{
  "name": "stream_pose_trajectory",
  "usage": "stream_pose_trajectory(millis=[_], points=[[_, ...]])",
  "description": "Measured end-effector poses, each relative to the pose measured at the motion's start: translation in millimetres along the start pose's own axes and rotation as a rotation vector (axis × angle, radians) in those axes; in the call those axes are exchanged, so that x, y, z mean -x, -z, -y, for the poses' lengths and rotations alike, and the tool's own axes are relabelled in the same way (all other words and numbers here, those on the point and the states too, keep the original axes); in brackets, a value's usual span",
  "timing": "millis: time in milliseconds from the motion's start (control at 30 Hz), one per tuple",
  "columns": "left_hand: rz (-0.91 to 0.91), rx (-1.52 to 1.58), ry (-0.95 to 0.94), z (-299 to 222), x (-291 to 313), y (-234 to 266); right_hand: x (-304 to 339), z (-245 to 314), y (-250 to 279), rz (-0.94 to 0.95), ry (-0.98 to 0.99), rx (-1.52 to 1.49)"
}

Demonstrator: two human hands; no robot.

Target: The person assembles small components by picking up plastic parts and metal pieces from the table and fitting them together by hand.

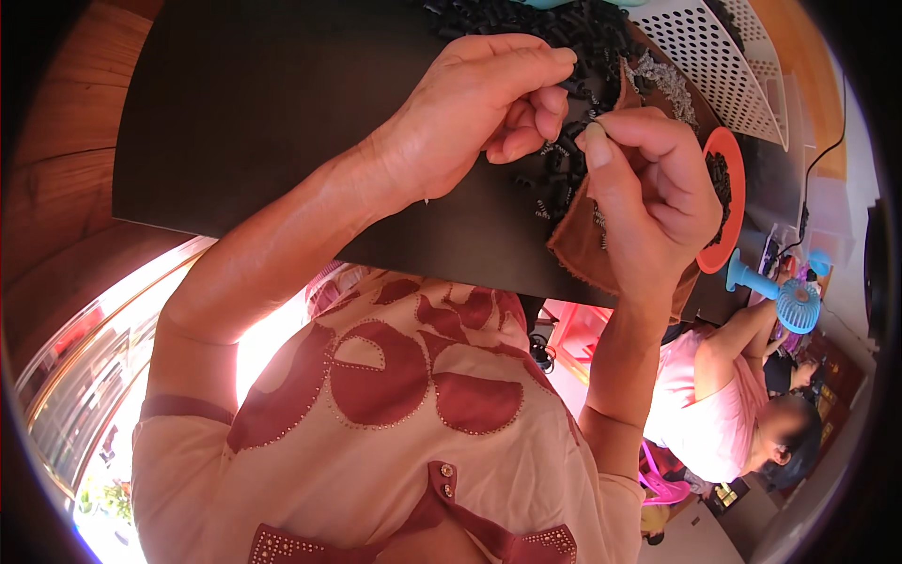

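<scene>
Both of my hands are raised over the dark table [254, 103], close together. The thumb and fingers of my left hand [503, 99] are pinched; a small dark bit shows by its fingertips, too small to name. Thumb and forefinger press together on my right hand [658, 179], with something tiny at their tips that I cannot make out. Below and behind the hands lie loose small black tube-like pieces [562, 179] and small metal springs [542, 209]. A brown cloth [575, 242] lies partly under my right hand, with more springs on it.
A heap of black pieces [526, 21] covers the far side, beside a pile of silvery springs [667, 85]. White perforated baskets [705, 56] stand at far right. An orange bowl [722, 254] holds black pieces. Beyond are a blue fan [797, 305] and a person in pink [719, 395].
</scene>
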State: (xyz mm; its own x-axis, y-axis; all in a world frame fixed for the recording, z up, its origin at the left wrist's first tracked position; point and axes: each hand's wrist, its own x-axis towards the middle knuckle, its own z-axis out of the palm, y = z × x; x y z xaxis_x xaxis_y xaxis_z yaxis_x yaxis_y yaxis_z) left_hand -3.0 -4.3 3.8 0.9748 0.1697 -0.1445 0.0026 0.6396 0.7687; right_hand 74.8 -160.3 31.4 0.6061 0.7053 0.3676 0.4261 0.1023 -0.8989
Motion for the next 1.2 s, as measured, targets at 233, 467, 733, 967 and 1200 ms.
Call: stream_pose_trajectory(millis=[233,467,733,967,1200], points=[[-0.014,0.006,-0.02,2,-1,-1,0,-1,-1,-0.021,0.025,-0.006],[0.05,0.02,-0.003,-3,1,0,-1,-4,-5,0.0,0.04,-0.013],[-0.01,0.057,0.001,0,-2,0,0,-4,-3,-0.016,0.019,-0.052],[-0.011,0.057,-0.035,0,-4,0,2,-7,1,-0.016,0.02,-0.014],[-0.031,0.017,0.0,0,-5,-2,-5,-6,8,-0.078,-0.079,-0.047]])
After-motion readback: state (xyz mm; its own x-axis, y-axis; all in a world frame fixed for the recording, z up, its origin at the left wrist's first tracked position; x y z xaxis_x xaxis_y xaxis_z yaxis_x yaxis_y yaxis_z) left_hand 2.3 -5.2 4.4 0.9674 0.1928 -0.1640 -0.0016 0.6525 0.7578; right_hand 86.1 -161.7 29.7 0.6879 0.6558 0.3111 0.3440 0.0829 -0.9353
